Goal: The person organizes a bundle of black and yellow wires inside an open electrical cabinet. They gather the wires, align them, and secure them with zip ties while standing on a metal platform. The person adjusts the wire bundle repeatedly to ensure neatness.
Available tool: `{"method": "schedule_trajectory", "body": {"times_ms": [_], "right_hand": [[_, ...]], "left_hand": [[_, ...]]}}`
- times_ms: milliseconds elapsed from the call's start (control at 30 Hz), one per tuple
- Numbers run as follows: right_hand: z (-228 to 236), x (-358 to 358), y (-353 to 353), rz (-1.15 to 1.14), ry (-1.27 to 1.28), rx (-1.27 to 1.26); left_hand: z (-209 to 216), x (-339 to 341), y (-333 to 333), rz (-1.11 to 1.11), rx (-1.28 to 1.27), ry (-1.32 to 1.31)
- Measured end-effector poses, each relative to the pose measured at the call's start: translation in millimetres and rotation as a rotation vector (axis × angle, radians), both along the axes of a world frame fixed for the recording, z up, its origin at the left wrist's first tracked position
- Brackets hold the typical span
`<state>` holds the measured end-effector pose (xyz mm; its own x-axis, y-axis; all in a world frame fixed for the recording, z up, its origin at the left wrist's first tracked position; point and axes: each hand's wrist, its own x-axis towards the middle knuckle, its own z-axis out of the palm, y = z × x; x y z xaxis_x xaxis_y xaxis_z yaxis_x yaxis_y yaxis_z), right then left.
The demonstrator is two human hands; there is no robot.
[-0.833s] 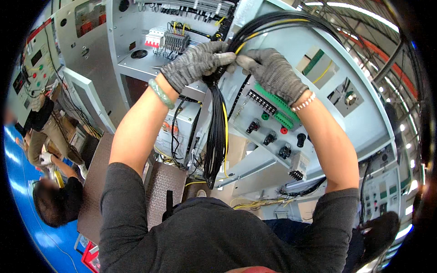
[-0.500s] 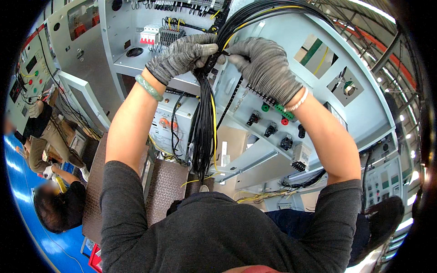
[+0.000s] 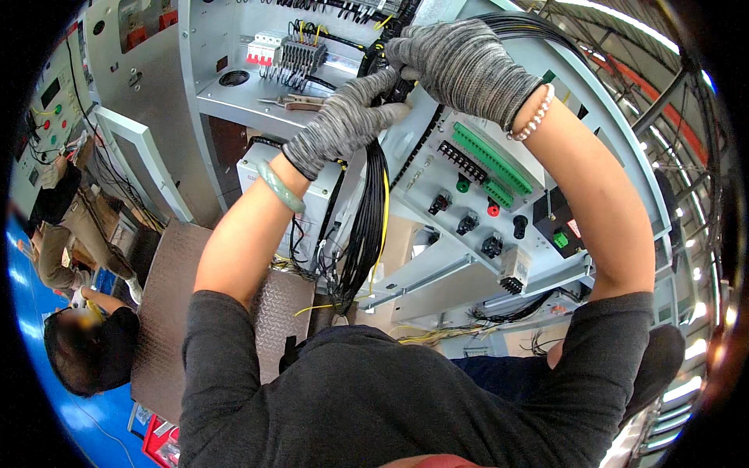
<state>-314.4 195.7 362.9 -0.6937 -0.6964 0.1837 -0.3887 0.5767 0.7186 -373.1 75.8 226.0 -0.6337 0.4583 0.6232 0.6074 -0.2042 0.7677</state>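
Note:
A thick bundle of black wires with one yellow wire (image 3: 365, 218) hangs between the open cabinet and its door. My left hand (image 3: 347, 121), in a grey knitted glove, is closed around the bundle, its thumb across the front. Just above it, my right hand (image 3: 468, 69), gloved alike, has its fingers bent and pressed together at the upper bundle. Whatever small piece may be between those fingertips is hidden. Beyond the hands, the bundle bends right along the top of the door (image 3: 511, 27).
A hand tool (image 3: 300, 103) lies on the cabinet shelf below red-and-white breakers (image 3: 264, 51). The door carries green terminal strips (image 3: 491, 156) and black switches (image 3: 468, 224). A brown textured metal plate (image 3: 168, 296) lies lower left. Two other people work at far left.
Both hands have shifted right, and the right hand has risen along the bundle. The left hand has moved down and now wraps lower. The door's green terminal strips have come into view.

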Motion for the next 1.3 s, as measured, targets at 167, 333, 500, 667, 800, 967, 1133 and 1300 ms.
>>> {"method": "schedule_trajectory", "body": {"times_ms": [167,333,500,667,800,967,1133,1300], "right_hand": [[6,-4,-25,-0.159,-0.051,0.155],[2,-4,6,0.063,0.029,-0.157],[7,52,37,-0.287,-0.247,-0.962],[-1,25,20,-0.353,-0.528,-1.409],[-22,-17,30,-0.291,-0.628,-1.459],[-22,-15,51,-0.118,-0.972,-1.476],[-27,-23,57,-0.007,-0.902,-1.315],[-17,-17,50,-0.119,-0.991,-1.241]], "left_hand": [[-6,3,25,0.145,0.188,-0.050],[-6,8,33,0.134,0.232,-0.171],[0,11,17,0.144,0.235,-0.232],[-5,10,20,0.166,0.171,-0.155],[-8,10,21,0.154,0.159,-0.209],[-14,3,24,-0.206,0.321,-0.380],[-3,-15,16,-0.405,0.036,-0.307],[3,-17,22,-0.451,-0.072,-0.328]]}}
